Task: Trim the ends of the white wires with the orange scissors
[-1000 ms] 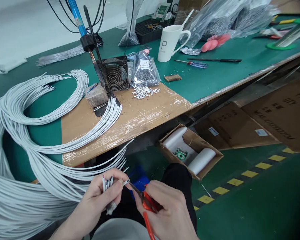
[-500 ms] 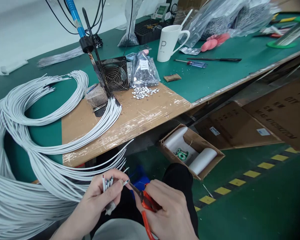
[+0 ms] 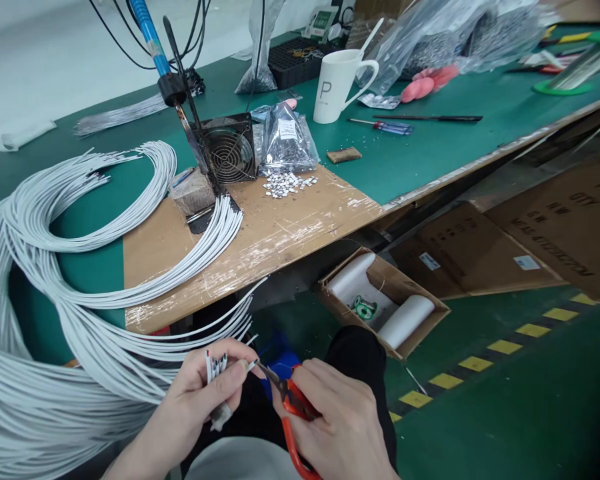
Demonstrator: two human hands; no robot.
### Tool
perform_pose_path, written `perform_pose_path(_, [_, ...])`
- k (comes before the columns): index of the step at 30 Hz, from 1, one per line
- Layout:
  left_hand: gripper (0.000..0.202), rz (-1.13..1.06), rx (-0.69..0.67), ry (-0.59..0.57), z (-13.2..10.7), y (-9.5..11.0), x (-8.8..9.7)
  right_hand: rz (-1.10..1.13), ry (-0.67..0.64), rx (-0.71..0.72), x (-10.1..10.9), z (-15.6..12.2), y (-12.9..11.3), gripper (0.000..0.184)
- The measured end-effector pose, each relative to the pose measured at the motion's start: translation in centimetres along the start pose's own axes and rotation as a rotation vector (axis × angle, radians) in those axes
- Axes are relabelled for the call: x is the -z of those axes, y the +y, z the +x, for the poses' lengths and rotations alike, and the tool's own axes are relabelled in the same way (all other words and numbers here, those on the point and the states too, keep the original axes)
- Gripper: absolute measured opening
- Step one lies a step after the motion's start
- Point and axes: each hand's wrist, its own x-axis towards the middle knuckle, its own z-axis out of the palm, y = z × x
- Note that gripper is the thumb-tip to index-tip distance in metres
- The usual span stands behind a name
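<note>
My left hand point(image 3: 207, 390) is closed round the ends of several white cables point(image 3: 214, 365), whose stripped tips stick up between the fingers. One tip is pinched forward between thumb and forefinger. My right hand point(image 3: 337, 427) grips red-handled cutters point(image 3: 286, 404), and their dark jaws touch that pinched tip. Both hands are low in the picture, over my lap, in front of the bench edge. The held cables run left into a big bundle of white cables point(image 3: 45, 320) that loops over the bench.
A wooden board point(image 3: 280, 233) lies on the green bench point(image 3: 430, 153), with a soldering iron on a stand point(image 3: 180, 100), a small fan point(image 3: 230, 152), a bag and loose metal terminals point(image 3: 287, 183). A white mug point(image 3: 337, 80) and screwdrivers sit farther back. Cardboard boxes point(image 3: 385, 300) stand on the floor.
The right hand has shifted slightly and the cutters' red handle shows more below it. The left hand and cables stay put.
</note>
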Motion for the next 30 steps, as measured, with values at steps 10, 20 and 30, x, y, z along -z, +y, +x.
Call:
perform_pose_path(10, [0.037,0.025,0.012,-0.044,0.3,-0.5,0.4,-0.006,0.151,0.019,-0.5,0.2,0.0,0.044])
perform_pose_path(20, [0.041,0.077,-0.010,-0.019,-0.3,0.1,0.0,0.244,0.386,-0.316,-2.2,0.7,0.1,0.045])
perform_pose_path(30, [0.046,-0.072,0.094,0.031,0.0,0.4,0.2,0.336,0.405,-0.695,1.6,0.8,2.5,0.048])
